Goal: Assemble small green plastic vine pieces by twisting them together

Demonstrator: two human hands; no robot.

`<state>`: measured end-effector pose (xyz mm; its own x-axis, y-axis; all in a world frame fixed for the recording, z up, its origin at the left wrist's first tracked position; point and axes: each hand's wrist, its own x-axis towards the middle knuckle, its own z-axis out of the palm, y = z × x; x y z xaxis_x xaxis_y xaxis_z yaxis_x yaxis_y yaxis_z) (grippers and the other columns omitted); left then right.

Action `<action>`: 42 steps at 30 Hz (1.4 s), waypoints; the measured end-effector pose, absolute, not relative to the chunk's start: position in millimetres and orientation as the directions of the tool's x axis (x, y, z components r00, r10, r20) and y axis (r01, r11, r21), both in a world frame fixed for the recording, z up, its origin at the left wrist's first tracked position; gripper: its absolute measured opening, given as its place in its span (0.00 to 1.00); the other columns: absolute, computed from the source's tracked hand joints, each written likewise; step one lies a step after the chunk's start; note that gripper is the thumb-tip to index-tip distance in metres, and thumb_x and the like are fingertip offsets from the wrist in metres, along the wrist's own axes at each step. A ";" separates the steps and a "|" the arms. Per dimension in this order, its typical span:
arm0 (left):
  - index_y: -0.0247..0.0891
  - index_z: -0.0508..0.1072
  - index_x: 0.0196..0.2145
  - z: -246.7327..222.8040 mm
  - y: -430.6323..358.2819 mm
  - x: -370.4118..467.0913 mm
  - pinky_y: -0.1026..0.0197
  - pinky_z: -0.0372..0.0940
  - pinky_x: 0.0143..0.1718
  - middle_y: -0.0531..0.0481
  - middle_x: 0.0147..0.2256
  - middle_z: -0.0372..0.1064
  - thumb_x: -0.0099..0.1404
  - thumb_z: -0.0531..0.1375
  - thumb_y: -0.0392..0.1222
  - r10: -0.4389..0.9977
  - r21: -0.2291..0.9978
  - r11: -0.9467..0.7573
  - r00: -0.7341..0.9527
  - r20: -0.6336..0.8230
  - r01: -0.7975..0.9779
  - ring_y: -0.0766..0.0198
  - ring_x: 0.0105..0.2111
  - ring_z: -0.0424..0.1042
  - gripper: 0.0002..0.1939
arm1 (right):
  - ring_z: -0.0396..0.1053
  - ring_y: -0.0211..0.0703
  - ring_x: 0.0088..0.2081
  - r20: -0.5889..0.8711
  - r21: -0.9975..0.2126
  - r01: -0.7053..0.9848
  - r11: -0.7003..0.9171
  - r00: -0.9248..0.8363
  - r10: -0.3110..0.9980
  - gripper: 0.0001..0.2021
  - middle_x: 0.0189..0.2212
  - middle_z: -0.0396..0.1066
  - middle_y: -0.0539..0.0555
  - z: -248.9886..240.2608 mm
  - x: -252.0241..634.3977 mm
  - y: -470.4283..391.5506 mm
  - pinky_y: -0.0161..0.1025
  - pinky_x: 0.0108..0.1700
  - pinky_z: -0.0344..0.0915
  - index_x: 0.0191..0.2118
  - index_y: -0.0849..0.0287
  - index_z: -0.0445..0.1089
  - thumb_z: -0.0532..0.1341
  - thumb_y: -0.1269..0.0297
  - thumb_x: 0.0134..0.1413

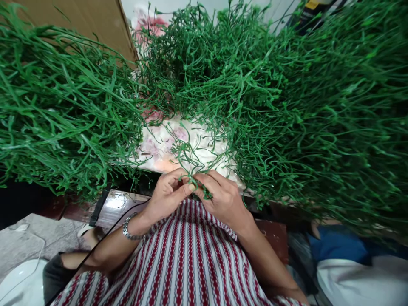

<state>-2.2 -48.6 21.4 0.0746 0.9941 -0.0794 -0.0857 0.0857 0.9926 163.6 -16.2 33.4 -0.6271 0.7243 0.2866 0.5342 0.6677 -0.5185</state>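
Note:
My left hand (172,192) and my right hand (221,195) meet at the near edge of the table. Between them is a thin green branched stem (190,163), which looks like part of an artificial plant. The left thumb and fingers pinch it, and the right fingers close around its lower part. Its upper branches spread forward over the flowered cloth (165,142). Fingers hide the exact spot where the stem is gripped. A large heap of similar green stems (63,114) lies left of my hands, and another heap (306,127) is on the right.
More green stems (219,63) pile up at the back. Behind the left heap stands a cardboard box (79,25). A dark cable (116,227) runs by my left forearm. A white round object (24,282) is at lower left; blue and white cloth (344,255) is at lower right.

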 end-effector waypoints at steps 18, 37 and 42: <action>0.34 0.63 0.17 34.7 -35.6 -29.2 0.67 0.53 0.21 0.55 0.17 0.57 0.57 0.58 0.42 0.877 0.996 0.038 0.475 -0.074 0.084 0.71 0.19 0.57 0.15 | 0.60 0.36 0.27 0.069 -0.669 0.325 0.668 -0.868 0.492 0.03 0.25 0.64 0.51 46.2 157.0 -2.8 0.34 0.29 0.55 0.30 0.61 0.65 0.55 0.71 0.53; 0.32 0.67 0.20 17.2 -46.0 -32.4 0.65 0.52 0.18 0.50 0.15 0.64 0.55 0.61 0.43 0.910 0.829 0.256 0.414 -0.032 -0.498 0.69 0.15 0.62 0.13 | 0.66 0.36 0.26 0.124 -0.987 -0.156 0.048 -0.524 0.843 0.07 0.31 0.67 0.51 48.2 170.9 -2.5 0.37 0.31 0.65 0.34 0.57 0.63 0.52 0.62 0.61; 0.33 0.66 0.20 16.9 -48.3 -32.4 0.66 0.52 0.17 0.51 0.15 0.62 0.55 0.61 0.42 0.937 0.803 0.225 0.349 -0.023 -0.552 0.69 0.15 0.61 0.12 | 0.64 0.33 0.23 0.131 -0.905 0.326 0.274 -0.399 0.907 0.06 0.25 0.68 0.49 41.9 158.5 -4.4 0.32 0.28 0.61 0.40 0.56 0.65 0.54 0.64 0.59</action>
